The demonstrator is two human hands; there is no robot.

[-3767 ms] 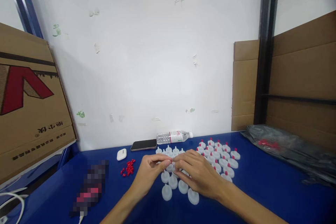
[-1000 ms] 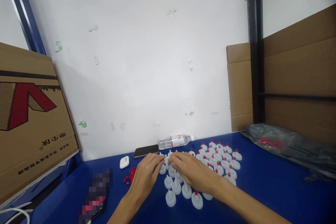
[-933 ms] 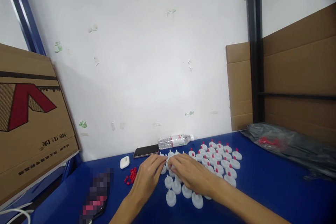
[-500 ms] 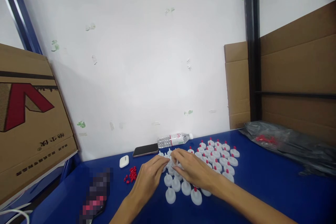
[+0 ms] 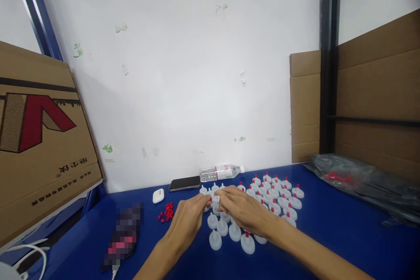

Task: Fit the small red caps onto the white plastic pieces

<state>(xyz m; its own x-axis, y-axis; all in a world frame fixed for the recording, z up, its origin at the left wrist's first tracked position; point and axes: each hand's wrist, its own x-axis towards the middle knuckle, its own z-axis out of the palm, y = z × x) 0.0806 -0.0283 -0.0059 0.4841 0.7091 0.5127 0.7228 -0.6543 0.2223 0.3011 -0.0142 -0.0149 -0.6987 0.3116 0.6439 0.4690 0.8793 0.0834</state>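
My left hand (image 5: 189, 215) is closed, with a small red cap (image 5: 210, 200) pinched at its fingertips. Just to its right, my right hand (image 5: 238, 208) has its fingers closed on a translucent white nozzle lid (image 5: 215, 199), partly hidden by the fingers. The two sets of fingertips nearly meet. Around and below them stand several white nozzle lids with bare tips, such as a front lid (image 5: 215, 240). To the right are several lids wearing red caps, one capped lid (image 5: 247, 243) being at the front. A pile of loose red caps (image 5: 169, 211) lies left of my left hand.
Behind the lids lie a clear bottle (image 5: 221, 172), a phone (image 5: 184, 183) and a white earbud case (image 5: 158, 195). A blurred dark object (image 5: 123, 238) with a white cable is at left. Grey plastic bagging (image 5: 364, 186) covers the right back of the blue table (image 5: 315, 236).
The view has shifted slightly, moving the background to the right. My hands stay together over the lids, and a red cap now shows at my left fingertips.
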